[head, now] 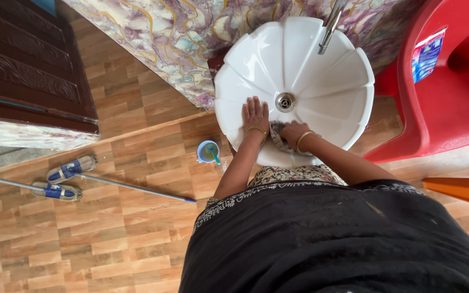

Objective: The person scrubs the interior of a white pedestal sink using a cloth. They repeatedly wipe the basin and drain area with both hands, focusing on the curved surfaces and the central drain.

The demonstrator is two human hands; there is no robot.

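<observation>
The left hand lies flat, fingers spread, inside the white fluted washbasin beside the drain. The right hand grips a crumpled cloth against the basin's near wall.

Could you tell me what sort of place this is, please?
Probably a home washing area: a white basin with a tap against marbled wall tiles, and sandals on the wood-look floor.

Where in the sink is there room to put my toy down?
The far and right parts of the white basin, between the drain and the rim, are bare. The near side is crowded: the left hand lies flat there and the right hand presses a cloth.
</observation>
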